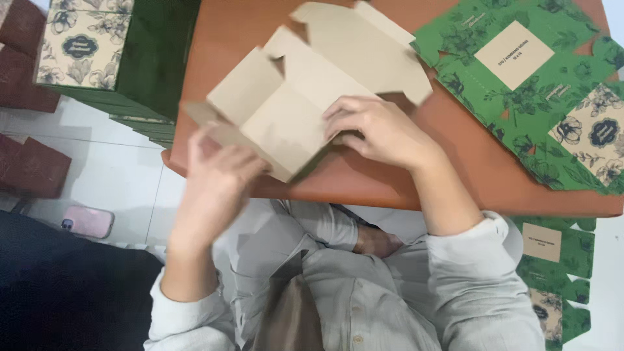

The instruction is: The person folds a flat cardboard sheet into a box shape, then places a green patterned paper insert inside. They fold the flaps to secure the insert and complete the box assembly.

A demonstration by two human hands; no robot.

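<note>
At the far left, beside the round brown table (455,182), stands a stack of finished boxes (84,49) in dark green with cream floral panels, and a pink phone (88,221) lies on the pale floor below them. On the table's near left part lies the unfolded cardboard box blank (305,97), plain kraft side up, with flaps partly raised. It looks light and thin, stiff across its panels but ready to bend at the scored creases, matte and not slippery; the edges and creases seem the best places to take hold, since a pinch in mid-panel could dent it. The left hand (218,172) is closed around the blank's near left corner, fingers curled over the edge. The right hand (377,130) presses flat on the blank's near right panel, fingers spread and slightly bent, clamped on nothing. To the right of the blank, more flat printed blanks (533,84) lie green side up on the table, overlapping, with others (559,273) below the table's right edge.
</note>
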